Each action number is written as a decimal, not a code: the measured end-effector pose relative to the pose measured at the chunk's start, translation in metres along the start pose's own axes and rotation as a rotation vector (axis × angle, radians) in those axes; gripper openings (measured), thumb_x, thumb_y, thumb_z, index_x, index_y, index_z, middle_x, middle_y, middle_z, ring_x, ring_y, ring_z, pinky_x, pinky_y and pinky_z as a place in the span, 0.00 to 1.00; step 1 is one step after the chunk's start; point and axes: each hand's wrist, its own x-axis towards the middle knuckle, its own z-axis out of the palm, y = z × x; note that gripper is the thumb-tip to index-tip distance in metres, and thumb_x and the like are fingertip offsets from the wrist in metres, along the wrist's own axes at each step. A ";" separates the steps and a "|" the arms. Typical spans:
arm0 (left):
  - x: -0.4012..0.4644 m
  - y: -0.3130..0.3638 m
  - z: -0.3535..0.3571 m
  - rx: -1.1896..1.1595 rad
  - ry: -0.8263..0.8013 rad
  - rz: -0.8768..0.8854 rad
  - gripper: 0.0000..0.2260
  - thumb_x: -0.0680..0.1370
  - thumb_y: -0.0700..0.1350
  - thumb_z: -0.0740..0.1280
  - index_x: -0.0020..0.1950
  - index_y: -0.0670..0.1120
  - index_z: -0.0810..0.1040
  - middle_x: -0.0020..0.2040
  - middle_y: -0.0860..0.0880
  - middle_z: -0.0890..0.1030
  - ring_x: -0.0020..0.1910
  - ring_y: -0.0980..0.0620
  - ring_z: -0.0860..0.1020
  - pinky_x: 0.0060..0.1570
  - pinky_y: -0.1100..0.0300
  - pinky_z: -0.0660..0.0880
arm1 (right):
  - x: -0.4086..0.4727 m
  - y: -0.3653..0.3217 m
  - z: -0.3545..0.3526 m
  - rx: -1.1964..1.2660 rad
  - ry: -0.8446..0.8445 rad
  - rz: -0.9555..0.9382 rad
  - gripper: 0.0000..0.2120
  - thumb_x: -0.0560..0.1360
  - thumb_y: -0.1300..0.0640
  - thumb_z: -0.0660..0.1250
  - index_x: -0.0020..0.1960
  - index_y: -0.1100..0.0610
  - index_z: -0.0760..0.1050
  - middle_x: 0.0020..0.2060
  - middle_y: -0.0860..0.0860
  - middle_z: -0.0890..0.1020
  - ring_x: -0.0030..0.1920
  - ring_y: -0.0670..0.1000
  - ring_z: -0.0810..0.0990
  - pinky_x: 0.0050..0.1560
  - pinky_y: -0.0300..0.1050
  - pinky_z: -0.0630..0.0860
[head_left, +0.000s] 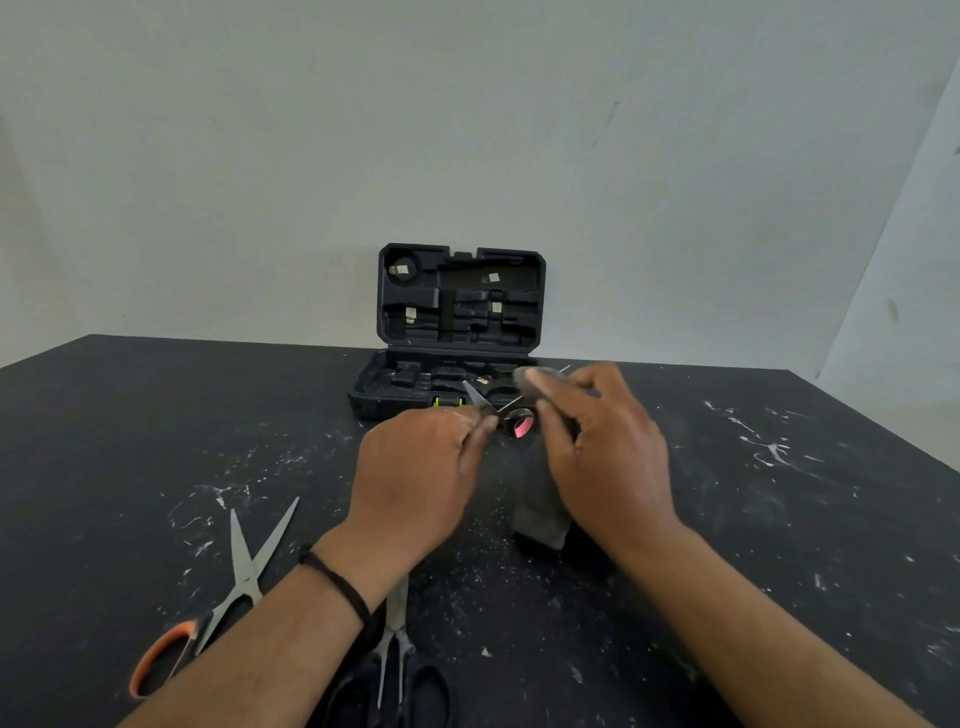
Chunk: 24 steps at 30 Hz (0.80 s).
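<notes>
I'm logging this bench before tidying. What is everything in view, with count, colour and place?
held scissors: one, steel blades apart, pinkish handle, before the case
cloth: one, grey, hanging below the right hand
orange-handled scissors: one, open, table's near left
black-handled scissors: one, near edge, partly under the left forearm
tool case: one, black, open, far centre by the wall
table: one, black, white-flecked
wristband: one, black, left wrist
left hand: one, grips the held scissors
right hand: one, holds the cloth against a blade

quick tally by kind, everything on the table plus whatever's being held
scissors: 3, orange-handled, black-handled, pink-handled
grey cloth: 1
tool case: 1
total: 5
</notes>
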 end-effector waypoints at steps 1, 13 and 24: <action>0.000 0.003 0.001 0.001 -0.001 -0.001 0.23 0.84 0.58 0.55 0.36 0.50 0.77 0.30 0.53 0.76 0.31 0.53 0.76 0.29 0.54 0.71 | 0.001 0.005 -0.003 -0.006 0.032 0.044 0.15 0.80 0.55 0.68 0.66 0.46 0.80 0.47 0.45 0.75 0.34 0.45 0.74 0.31 0.34 0.69; -0.001 0.002 -0.003 0.013 -0.026 -0.033 0.21 0.84 0.58 0.54 0.42 0.52 0.81 0.34 0.54 0.80 0.34 0.54 0.78 0.28 0.60 0.65 | 0.001 -0.004 0.004 0.018 -0.003 -0.064 0.15 0.80 0.54 0.68 0.66 0.47 0.80 0.47 0.45 0.76 0.36 0.44 0.74 0.34 0.38 0.75; 0.002 0.004 0.002 -0.432 -0.106 -0.169 0.17 0.84 0.58 0.57 0.43 0.60 0.83 0.28 0.51 0.80 0.26 0.54 0.76 0.29 0.53 0.73 | 0.021 0.001 -0.020 1.196 -0.121 0.903 0.10 0.81 0.60 0.67 0.58 0.57 0.84 0.52 0.57 0.87 0.52 0.55 0.86 0.55 0.51 0.83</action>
